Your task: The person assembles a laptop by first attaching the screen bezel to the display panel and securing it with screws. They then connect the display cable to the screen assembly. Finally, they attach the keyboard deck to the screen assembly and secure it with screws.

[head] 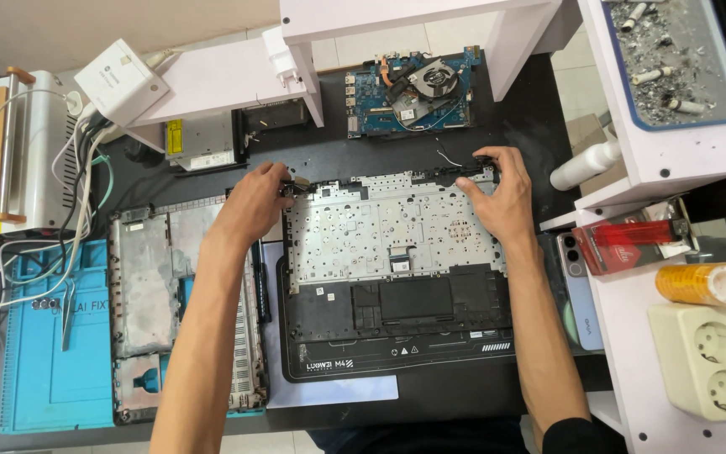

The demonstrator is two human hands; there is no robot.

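At the centre of the black bench, on a dark work mat (pixel 338 370), lies the laptop palmrest shell (pixel 397 252), underside up, its long axis running left to right, silver keyboard backplate toward the far edge and black touchpad bay toward us. We have a hand at each far corner, so neither is nearer than the other; the shell sits just near of both.

Going left to right: left hand (pixel 255 202) is curled, fingertips pinched on the small black hinge piece (pixel 296 187) at the far-left corner. Right hand (pixel 497 195) is half open, fingers spread and bent down over the far-right corner, thumb pressing the backplate edge; whether it grips anything small we cannot tell.

Left of the shell lies the grey bottom cover (pixel 149 286) on a blue mat (pixel 52 370). Far of it sits the blue motherboard with fan (pixel 413 88).
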